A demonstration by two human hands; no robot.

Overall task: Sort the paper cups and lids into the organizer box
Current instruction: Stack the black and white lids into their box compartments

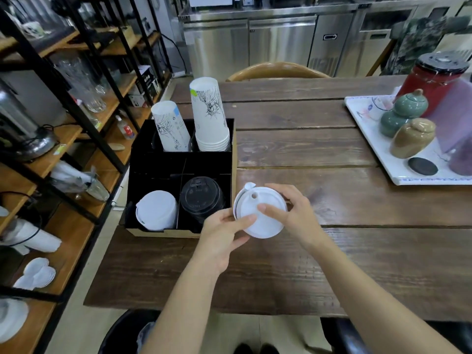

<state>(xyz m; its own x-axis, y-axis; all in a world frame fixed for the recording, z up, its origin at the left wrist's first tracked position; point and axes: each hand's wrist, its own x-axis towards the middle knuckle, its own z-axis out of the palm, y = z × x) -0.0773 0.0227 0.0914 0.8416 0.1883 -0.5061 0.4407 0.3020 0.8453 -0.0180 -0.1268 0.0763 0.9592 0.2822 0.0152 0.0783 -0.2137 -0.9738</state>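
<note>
A black organizer box (pixel 231 159) stands at the left edge of the wooden table (pixel 332 251), near the front corner. Its two far compartments hold upside-down stacks of white paper cups with ink drawings: a shorter stack (pixel 170 126) on the left, a taller one (pixel 210 114) on the right. The middle row looks empty. In the near row, white lids (pixel 157 210) lie in the left compartment and black lids (pixel 201 198) in the right one. Just right of the box's near right corner, both hands hold a white lid (pixel 260 212) above the table. The left hand (pixel 221 241) curls around the lid's left rim, thumb on top. The right hand (pixel 293 213) grips the right rim, thumb pressed on the lid's face, fingers wrapped over the far edge. The lid's sip tab stands up at its far left side. At the table's right edge sits a white tray (pixel 367 129) carrying two green jars (pixel 403 112), a tan jar (pixel 412 137) and a red container (pixel 434 75) with a black cap.
</note>
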